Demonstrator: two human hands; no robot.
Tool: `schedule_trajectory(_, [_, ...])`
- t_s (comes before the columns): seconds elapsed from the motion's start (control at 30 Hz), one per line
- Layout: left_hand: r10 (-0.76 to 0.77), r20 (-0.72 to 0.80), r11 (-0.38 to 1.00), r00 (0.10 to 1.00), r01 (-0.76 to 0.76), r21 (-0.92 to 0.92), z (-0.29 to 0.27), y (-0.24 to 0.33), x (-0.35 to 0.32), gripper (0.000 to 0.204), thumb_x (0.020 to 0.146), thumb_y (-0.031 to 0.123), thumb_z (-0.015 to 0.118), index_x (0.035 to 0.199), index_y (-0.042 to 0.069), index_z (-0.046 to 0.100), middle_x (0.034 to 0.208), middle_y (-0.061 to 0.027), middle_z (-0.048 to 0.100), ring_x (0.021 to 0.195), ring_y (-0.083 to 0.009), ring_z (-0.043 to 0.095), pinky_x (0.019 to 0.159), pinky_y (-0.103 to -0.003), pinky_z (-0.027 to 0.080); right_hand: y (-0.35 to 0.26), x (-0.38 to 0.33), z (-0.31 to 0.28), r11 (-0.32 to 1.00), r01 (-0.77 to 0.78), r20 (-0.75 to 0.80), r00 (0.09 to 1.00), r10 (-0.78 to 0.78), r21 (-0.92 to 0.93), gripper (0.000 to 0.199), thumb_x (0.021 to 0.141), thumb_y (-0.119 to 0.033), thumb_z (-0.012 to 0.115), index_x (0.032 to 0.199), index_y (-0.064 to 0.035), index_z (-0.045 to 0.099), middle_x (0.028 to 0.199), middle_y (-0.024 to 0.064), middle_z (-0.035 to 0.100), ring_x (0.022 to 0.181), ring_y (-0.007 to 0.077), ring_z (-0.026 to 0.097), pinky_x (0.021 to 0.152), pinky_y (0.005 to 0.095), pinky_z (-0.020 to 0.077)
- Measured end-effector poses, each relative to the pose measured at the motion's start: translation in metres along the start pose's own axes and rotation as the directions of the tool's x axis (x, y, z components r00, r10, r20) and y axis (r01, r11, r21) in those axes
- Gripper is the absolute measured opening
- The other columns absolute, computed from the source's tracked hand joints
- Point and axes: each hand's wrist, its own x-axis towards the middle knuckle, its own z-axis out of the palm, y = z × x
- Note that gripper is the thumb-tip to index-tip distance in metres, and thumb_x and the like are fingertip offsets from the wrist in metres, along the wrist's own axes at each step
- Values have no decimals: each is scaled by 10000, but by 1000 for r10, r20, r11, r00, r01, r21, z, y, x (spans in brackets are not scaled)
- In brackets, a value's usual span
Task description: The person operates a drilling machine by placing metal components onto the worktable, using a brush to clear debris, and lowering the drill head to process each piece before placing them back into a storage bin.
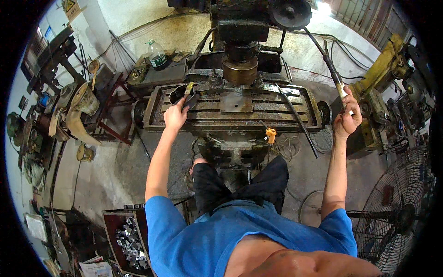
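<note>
While the person stands at a milling machine, the left hand [175,115] reaches onto the left end of the slotted machine table [230,121], fingers curled round the handle of a small brush [188,90] whose yellowish end points up and away from the hand. Just beyond the fingertips, touching the brush or very nearly so, sits a dark round tin [180,94] on the same surface. The right hand [347,117] is raised well out to the right of the table, closed in a fist round the pale grip of a long lever [328,62] that slants up and left toward the machine head [240,41]. Under the head hangs a broad brass-coloured spindle nose [240,69], above a flat plate [236,102] lying mid-table. A thin dark rod [295,117] leans across the table's right part, and an orange-handled crank [271,135] sticks out at its front edge. A standing fan [401,207] is at lower right.
</note>
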Motion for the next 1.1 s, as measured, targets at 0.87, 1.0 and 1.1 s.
schedule_trajectory(0.87, [-951, -13, 307, 308, 950, 52, -209, -256, -454, 436, 709, 327, 658, 1042, 51, 604, 939, -160, 631, 902, -278, 602, 805, -375, 456, 5, 57, -38, 971, 133, 219, 972, -88, -201, 272, 893, -114, 368, 992, 90, 519, 1114, 230, 526, 1088, 370, 473, 966, 441, 330])
schedule_trajectory(1.0, [-947, 92, 322, 308, 919, 226, -184, -242, -443, 415, 622, 277, 679, 981, 77, 618, 963, -159, 618, 918, -303, 591, 799, -391, 462, 15, 65, -51, 900, 78, 187, 982, 4, -429, 338, 899, -157, 342, 1106, 57, 502, 1151, 179, 520, 1114, 327, 462, 979, 422, 316])
schedule_trajectory(1.1, [-908, 97, 409, 408, 809, 422, -169, -245, -430, 337, 614, 223, 647, 914, 74, 614, 927, -147, 623, 883, -304, 601, 770, -402, 473, 28, 84, -70, 858, 159, 288, 958, -13, -489, 360, 901, -180, 348, 1145, 43, 490, 1194, 164, 497, 1129, 308, 452, 992, 411, 307])
